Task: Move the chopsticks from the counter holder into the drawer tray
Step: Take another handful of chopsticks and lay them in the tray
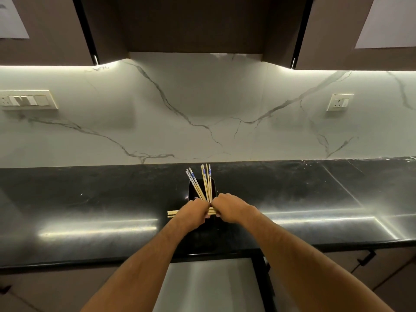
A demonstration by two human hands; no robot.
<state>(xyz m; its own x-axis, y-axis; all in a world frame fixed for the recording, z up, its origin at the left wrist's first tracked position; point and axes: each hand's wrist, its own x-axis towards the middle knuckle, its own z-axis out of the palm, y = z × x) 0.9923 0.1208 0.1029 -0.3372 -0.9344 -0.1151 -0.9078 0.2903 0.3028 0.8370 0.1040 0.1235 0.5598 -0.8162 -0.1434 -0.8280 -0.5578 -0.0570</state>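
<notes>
Left hand: we found the left hand (194, 211) closed around a small horizontal bundle of chopsticks (172, 214), whose pale tips stuck out to its left, just above the counter (90, 199). We judged this a holding grip, parking sticks already gathered while more were collected.

Right hand: the right hand (227, 207) was closed at the base of the upright chopsticks (206, 183), knuckles touching the left hand. We could not tell which sticks its fingers actually pinched.

Upright chopsticks: two fans, blue-patterned ends up, rose from between the hands in front of the dark holder (202, 188). Whether their lower ends sat in the holder was hidden by the hands.

Holder: it stood on the counter, about midway between its front edge and the marble backsplash (202, 113), and the hands covered its near side.

Drawer: a pale surface (209, 284) lay below the counter edge between the forearms, probably the open drawer. No tray was discernible in it.

Progress: we judged the transfer at the gathering stage, with no chopstick seen in the drawer.

Risk: loosely fanned sticks may slip when lifted, so squaring the bundle first seemed advisable.
</notes>
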